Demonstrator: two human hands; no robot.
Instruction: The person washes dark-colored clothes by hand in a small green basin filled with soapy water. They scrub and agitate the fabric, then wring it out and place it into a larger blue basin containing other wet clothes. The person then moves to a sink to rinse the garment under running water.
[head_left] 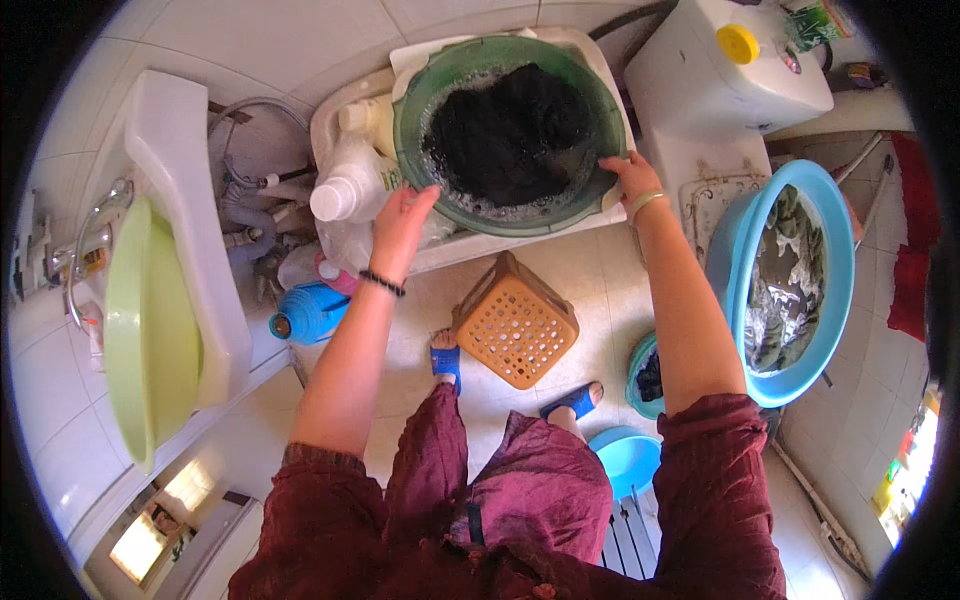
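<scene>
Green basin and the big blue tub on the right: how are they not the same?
The green basin holds black cloth; the blue tub holds grey-green cloth.
The left hand and right hand are at the green basin's rim; neither is on the blue tub's.
The green basin is dark; the blue tub is bright.
Both are wide, with wet-looking cloth inside.

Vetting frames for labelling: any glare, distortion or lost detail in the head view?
Head view: black fisheye vignette at the corners; sink looks warped toward the left rim; glare on water in the blue tub; right edge partly washed out; dark cloth in the green basin shows little fold detail; left hand and right hand look reasonably sharp.
</scene>
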